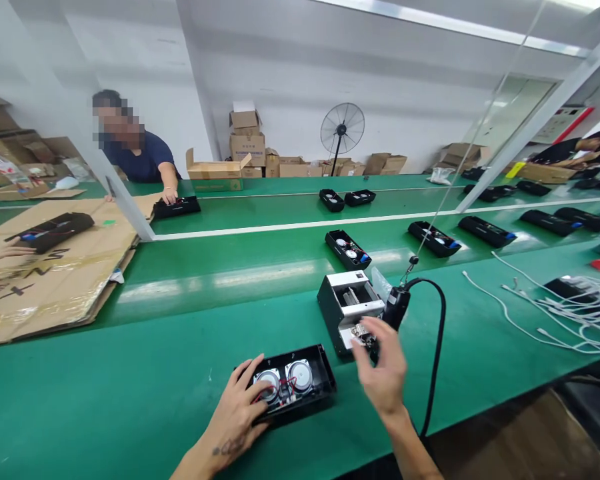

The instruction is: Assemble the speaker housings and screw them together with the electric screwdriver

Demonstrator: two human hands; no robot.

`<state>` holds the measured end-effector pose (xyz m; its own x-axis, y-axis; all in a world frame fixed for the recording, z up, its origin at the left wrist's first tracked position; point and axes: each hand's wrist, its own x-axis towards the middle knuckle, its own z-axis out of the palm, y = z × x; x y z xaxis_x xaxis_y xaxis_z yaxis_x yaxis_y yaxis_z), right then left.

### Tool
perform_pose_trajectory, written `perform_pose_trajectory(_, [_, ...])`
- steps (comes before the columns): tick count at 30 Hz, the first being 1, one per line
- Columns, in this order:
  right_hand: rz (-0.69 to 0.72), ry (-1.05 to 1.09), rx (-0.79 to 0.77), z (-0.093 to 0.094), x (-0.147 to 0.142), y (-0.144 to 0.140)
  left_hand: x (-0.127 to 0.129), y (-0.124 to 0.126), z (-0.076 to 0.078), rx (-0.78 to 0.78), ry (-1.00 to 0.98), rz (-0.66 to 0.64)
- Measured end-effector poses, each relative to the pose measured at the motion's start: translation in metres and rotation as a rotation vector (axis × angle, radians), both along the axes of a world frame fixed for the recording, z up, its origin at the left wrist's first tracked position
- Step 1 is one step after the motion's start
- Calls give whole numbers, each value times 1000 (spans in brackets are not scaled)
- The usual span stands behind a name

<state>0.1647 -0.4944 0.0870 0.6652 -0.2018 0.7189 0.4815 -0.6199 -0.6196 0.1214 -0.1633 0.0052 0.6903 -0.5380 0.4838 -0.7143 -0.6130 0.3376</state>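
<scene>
My left hand grips the left end of a black speaker housing, its fingers over the rim and thumb side near the front edge. Inside the housing sit two round silver-backed speakers with thin red and black wires. The right hand is raised, thumb and fingers apart in a curve, in front of the screw feeder. Just behind those fingers a black electric screwdriver hangs from a cable, its lower end partly hidden by the hand.
Beyond the feeder, several black housings lie along the green conveyor. White cables are heaped at right. Flat cardboard covers the left side, where another person's hand shows. Across the line, a co-worker touches a housing.
</scene>
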Motion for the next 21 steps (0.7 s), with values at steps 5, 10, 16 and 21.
perform_pose_trajectory(5, [-445, 221, 216, -21, 27, -63, -3, -3, -2, 4, -177, 23])
perform_pose_trajectory(10, [-288, 366, 476, -36, 30, -65, -1, -2, -6, -27, -169, 23])
perform_pose_trajectory(16, [-13, 352, 676, -39, 10, -57, -2, -2, -13, -94, -170, 45])
perform_pose_trajectory(21, [103, 172, 746, -9, 10, -61, 0, 0, -4, -60, -160, 32])
